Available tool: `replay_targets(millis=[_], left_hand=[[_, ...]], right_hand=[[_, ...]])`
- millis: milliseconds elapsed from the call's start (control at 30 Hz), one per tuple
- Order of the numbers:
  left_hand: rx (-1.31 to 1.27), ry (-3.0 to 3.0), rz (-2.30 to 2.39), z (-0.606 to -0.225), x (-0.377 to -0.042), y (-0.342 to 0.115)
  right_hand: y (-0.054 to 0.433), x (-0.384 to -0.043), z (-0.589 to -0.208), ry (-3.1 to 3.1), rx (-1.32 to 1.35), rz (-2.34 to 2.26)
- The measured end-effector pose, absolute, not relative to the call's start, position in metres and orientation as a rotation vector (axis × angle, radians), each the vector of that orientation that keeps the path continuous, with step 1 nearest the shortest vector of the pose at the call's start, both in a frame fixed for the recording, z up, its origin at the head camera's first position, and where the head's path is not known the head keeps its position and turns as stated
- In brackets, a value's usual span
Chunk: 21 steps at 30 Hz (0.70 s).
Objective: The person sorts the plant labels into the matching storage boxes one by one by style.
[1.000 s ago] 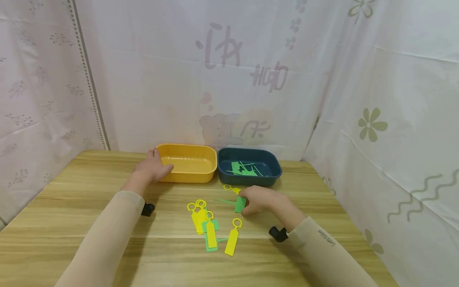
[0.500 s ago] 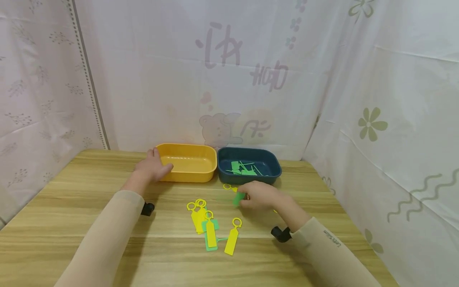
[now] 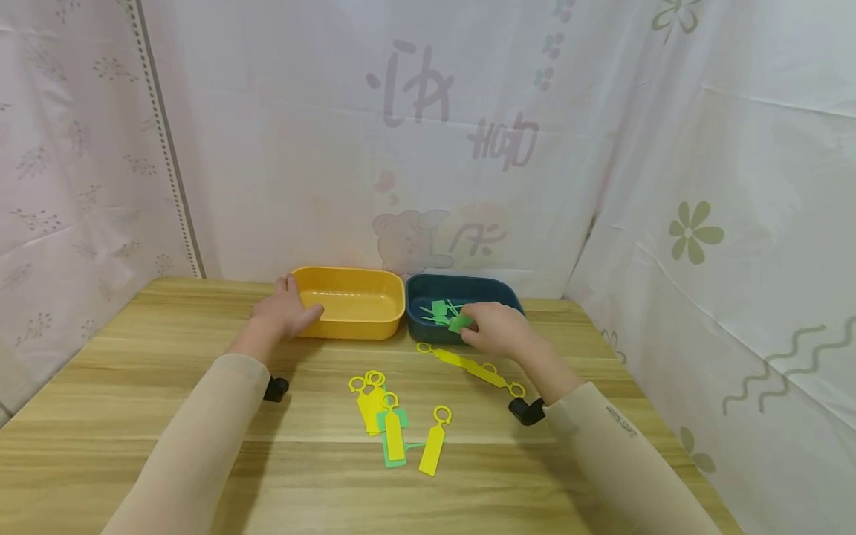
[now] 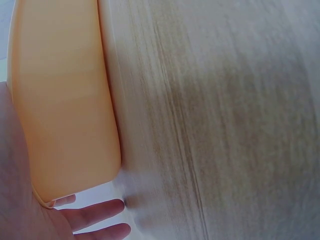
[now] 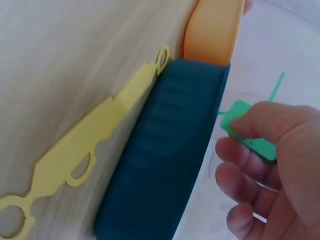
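My right hand [image 3: 498, 327] pinches a green zip-tie tag [image 5: 242, 116] between thumb and index finger, over the front rim of the dark blue bin [image 3: 428, 331]. The tag's thin tail sticks up in the right wrist view. Inside that bin lie several green tags [image 3: 438, 308]. My left hand [image 3: 284, 312] holds the left end of the yellow bin [image 3: 354, 331], thumb over the rim. In the left wrist view its fingers [image 4: 95, 214] stretch past the bin's end. Yellow ring-ended tags [image 3: 455, 360] lie on the table just below my right hand.
A loose cluster of yellow tags [image 3: 394, 438] overlaps green ones [image 3: 393, 462] on the wooden table [image 3: 321, 490]. Another yellow tag [image 3: 432, 449] lies to their right. Both bins stand side by side near the back edge, before a patterned cloth [image 3: 301, 148].
My right hand has lifted the green tag from the table and carried it up and away to the blue bin's front rim, uncovering the yellow tags beneath. The left hand has stayed put.
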<state>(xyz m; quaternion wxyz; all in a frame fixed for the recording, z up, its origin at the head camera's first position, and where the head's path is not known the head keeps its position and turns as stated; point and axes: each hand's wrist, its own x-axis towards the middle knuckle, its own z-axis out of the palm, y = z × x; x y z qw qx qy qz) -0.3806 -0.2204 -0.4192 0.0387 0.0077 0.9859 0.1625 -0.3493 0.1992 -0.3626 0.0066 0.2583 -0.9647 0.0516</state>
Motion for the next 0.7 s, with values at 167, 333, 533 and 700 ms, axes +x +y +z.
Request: replay_targets(millis=[167, 333, 533, 700], left_hand=[[0.022, 3.021, 0.498, -0.420, -0.382, -0.221], [0.021, 3.021, 0.487, -0.421, -0.383, -0.221], [0.017, 3.017, 0.490, -0.424, -0.385, -0.222], [0.019, 3.026, 0.502, -0.423, -0.384, -0.222]], right_hand=[[0.203, -0.362, -0.359, -2.976, 0.679, 0.102], [0.207, -0.372, -0.358, -2.979, 0.534, 0.117], [0.212, -0.374, -0.357, -3.012, 0.463, 0.159], [0.212, -0.372, -0.356, -3.021, 0.479, 0.148]])
